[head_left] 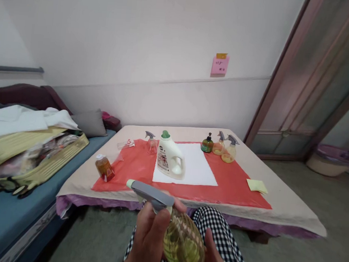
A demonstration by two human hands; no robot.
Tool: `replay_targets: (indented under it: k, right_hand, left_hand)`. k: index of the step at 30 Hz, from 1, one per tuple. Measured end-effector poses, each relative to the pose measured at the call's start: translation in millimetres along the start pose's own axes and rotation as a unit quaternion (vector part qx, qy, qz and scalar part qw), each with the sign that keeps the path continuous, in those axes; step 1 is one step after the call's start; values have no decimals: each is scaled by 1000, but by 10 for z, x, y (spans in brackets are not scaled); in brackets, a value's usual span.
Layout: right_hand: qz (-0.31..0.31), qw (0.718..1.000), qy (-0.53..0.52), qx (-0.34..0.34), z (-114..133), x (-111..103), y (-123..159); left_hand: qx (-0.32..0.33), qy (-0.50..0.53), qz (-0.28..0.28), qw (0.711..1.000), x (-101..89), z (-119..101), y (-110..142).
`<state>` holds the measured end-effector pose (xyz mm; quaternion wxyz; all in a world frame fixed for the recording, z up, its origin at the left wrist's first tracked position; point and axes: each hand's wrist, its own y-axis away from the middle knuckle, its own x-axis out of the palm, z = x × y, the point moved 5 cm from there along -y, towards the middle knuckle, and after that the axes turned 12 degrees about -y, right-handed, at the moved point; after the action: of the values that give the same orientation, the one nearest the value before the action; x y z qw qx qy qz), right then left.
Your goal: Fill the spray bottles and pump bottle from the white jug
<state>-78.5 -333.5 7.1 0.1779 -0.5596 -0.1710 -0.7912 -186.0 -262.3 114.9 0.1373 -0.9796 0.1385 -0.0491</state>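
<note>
A clear spray bottle [184, 246] with a grey spray head and pale yellow-green liquid is tilted over my lap, its nozzle pointing left. My left hand [150, 235] is closed around its neck, just below the spray head. Around the lower right side of the bottle curls my right hand [216, 259]; part of it is hidden behind the bottle. Beyond my hands, a white detergent jug [169, 157] with a green cap stands on a white cloth [201, 176].
A red cloth [227, 190] covers part of the table. On it stand a spray bottle [151, 145] at left, a green pump bottle [207, 144] and two spray bottles [228, 154] at right. An amber bottle [104, 169] and yellow notes [257, 186] lie near opposite ends.
</note>
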Motion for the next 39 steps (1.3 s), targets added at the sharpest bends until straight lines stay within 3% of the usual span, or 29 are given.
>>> replay_targets:
  k: [4,9,15,20,25,29,32,35,39]
  right_hand:
    - [-6,999,16,-35,43,-49,17]
    - [-13,1000,-6,18,-15,-24,-49]
    - [-4,992,-41,-117,106,65,-108]
    - [-36,995,-90,-23,31,-126,-119]
    - [-107,985,-120,-69,148,-339,-160]
    - [-152,970,-125,-145,428,-479,-250]
    - [-179,960,-103,-190,776,-485,-387]
    - [-205,949,-58,-233,1241,-332,-609]
    - [-238,926,97,-277,1922,-24,-1006]
  left_hand:
    - [35,-32,13,999,13,-45,-10]
    - [29,-10,17,999,15,-44,-26]
    - [13,10,-46,999,-26,38,-83]
    - [-17,81,-51,995,51,133,-167]
    - [-39,142,-181,972,-115,157,-363]
    - [-44,185,-233,954,-372,152,-626]
    - [-48,245,-298,921,-601,197,-785]
    - [-59,288,-360,885,-806,297,-866]
    - [-67,290,-393,870,-1013,480,-879]
